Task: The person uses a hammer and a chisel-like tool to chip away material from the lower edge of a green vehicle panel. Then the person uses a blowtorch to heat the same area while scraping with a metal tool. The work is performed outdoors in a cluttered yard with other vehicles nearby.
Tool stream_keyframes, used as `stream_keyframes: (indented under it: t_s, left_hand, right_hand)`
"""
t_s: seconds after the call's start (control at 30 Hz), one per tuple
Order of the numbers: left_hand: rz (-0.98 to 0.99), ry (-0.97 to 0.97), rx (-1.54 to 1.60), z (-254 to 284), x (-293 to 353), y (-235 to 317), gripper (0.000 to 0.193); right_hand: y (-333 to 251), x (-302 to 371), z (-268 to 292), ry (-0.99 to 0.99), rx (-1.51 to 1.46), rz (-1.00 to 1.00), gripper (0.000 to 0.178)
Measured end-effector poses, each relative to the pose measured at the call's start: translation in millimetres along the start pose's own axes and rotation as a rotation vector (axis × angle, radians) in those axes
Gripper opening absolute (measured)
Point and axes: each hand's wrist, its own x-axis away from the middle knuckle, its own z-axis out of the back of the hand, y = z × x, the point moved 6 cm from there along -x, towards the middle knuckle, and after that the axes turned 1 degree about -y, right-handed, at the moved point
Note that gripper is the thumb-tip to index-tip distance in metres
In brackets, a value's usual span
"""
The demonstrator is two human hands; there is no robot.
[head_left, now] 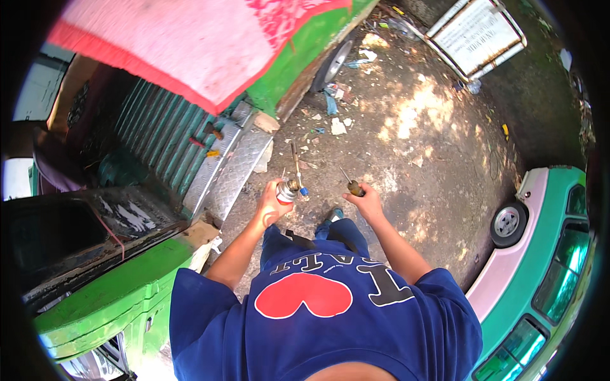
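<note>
My left hand [271,206] is wrapped round a blowtorch [286,191], a canister with a metal head, a blue knob and a brass tube pointing away from me. No flame shows at the tube's end. A short way to the right, my right hand [367,200] grips a screwdriver [353,187] by its brownish handle. Its thin metal shaft points forward and slightly left; the tip is too small to make out. Both tools are held above the ground in front of my legs, apart from each other.
At left, a green vehicle has a metal tread step [219,168] bearing a hammer [213,131] and small coloured items. A pink cloth [171,47] covers a green panel above. Litter dots the ground [394,165]. A framed sign [476,38] and a pink-and-green vehicle [540,235] stand right.
</note>
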Motion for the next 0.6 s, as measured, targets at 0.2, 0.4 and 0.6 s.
stream_keyframes:
  t_s: [0.2,0.4,0.6]
  left_hand:
    - [-0.101,-0.089,-0.113,-78.3,-76.3,126.8,0.081]
    - [-0.14,-0.092,-0.152,-121.3,-117.6,211.1,0.08]
    - [-0.096,-0.106,-0.164,-148.6,-174.0,243.7,0.078]
  right_hand:
    - [-7.6,-15.9,102.0,0.087,-0.247,0.093,0.035]
    - [-26.0,-51.5,167.6,0.068,-0.297,0.118,0.032]
    - [-31.5,-112.6,193.9,0.02,-0.448,0.049,0.03]
